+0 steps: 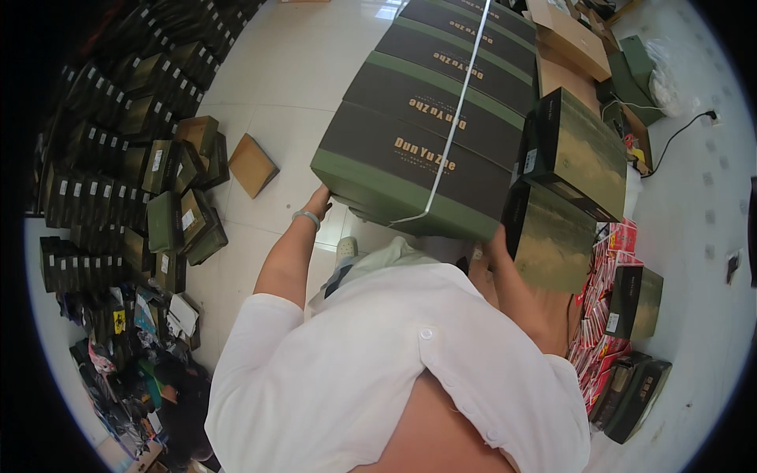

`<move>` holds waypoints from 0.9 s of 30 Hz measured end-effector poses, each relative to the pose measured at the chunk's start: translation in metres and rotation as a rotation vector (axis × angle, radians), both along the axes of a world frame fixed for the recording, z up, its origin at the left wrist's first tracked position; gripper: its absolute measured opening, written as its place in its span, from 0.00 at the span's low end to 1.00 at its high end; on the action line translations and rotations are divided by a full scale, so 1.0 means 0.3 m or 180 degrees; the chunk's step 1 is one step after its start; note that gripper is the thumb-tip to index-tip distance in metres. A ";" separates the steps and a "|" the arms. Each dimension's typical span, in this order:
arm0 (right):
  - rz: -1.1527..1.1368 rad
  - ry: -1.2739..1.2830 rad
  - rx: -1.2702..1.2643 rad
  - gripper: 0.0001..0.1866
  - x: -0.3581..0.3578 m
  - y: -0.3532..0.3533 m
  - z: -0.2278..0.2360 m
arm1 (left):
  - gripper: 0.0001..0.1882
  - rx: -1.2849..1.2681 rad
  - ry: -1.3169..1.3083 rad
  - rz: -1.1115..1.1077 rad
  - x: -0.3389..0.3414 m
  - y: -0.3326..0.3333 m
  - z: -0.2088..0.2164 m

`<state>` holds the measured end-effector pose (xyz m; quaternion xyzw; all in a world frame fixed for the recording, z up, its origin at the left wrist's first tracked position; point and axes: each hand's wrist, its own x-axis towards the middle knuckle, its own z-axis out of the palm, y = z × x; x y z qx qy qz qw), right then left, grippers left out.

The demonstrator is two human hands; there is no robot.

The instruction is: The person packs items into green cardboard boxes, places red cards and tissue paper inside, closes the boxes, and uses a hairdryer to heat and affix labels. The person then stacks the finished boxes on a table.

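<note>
A long bundle of dark grey and green boxes (378, 142) stretches away in front of my body, with a white strap (449, 134) running along its top and over its near end. My left hand (319, 202) is at the near left corner of the bundle, its fingers partly hidden beneath it. At the near right corner, my right hand (495, 243) touches the lower edge, and most of its fingers are out of sight. Both hands appear to grip the bundle from its sides. A pale bracelet (307, 218) circles my left wrist.
Stacked boxes (95, 189) line the left wall, and loose ones (189, 217) lie near an open lid (252, 165) on the tiled floor. Close on the right stand larger green boxes (579, 154), red-and-white packets (599, 339) and a black cable (678, 134) plugged into the wall.
</note>
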<state>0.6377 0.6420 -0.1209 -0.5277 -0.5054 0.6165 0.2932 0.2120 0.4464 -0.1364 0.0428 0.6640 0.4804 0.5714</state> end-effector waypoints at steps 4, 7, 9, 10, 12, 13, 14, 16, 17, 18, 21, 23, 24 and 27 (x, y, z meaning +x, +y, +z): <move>-0.0047 0.0687 -0.0413 0.11 -0.015 -0.062 -0.174 | 0.40 0.0194 -0.0043 -0.0236 -0.006 -0.001 -0.056; 0.0138 0.0808 -0.0731 0.13 -0.035 -0.079 -0.196 | 0.39 0.0345 -0.0380 -0.0403 -0.017 -0.017 -0.081; 0.0282 0.0759 -0.0865 0.15 -0.028 -0.078 -0.192 | 0.38 0.0371 -0.0430 -0.0277 0.008 -0.009 -0.075; 0.0352 0.0727 -0.0913 0.16 -0.021 -0.074 -0.188 | 0.37 0.0384 -0.0454 -0.0217 0.021 -0.007 -0.070; 0.0446 0.0658 -0.0923 0.18 -0.025 -0.069 -0.167 | 0.36 0.0352 -0.0515 -0.0580 0.001 -0.005 -0.061; 0.0427 0.0589 -0.0906 0.19 -0.020 -0.074 -0.154 | 0.36 0.0337 -0.0542 -0.0768 -0.004 -0.005 -0.056; 0.0391 0.0459 -0.0816 0.20 -0.029 -0.066 -0.119 | 0.36 0.0398 -0.0567 -0.0628 -0.006 -0.012 -0.056; -0.0019 -0.0045 -0.0509 0.16 -0.025 -0.063 -0.024 | 0.34 0.0125 0.0135 -0.0091 0.041 0.025 0.026; -0.0250 -0.0353 -0.0327 0.10 -0.052 -0.068 0.079 | 0.32 -0.0019 0.0489 0.0225 0.064 0.038 0.074; -0.0484 -0.0658 -0.0124 0.05 -0.073 -0.084 0.189 | 0.29 0.0129 0.0688 0.0686 0.032 0.034 0.093; -0.0427 -0.1142 0.2030 0.06 -0.021 -0.078 0.328 | 0.19 0.1172 0.1848 0.1964 -0.018 -0.002 0.078; -0.0288 -0.0902 0.2592 0.09 0.046 -0.069 0.441 | 0.14 0.1706 0.2356 0.2281 0.079 -0.005 0.346; -0.0189 -0.1108 0.2557 0.10 0.058 -0.070 0.519 | 0.13 0.1785 0.2349 0.1913 0.144 -0.030 0.459; 0.0168 -0.1710 0.2798 0.11 0.036 -0.059 0.734 | 0.10 0.1743 0.2488 0.1012 0.319 -0.089 0.672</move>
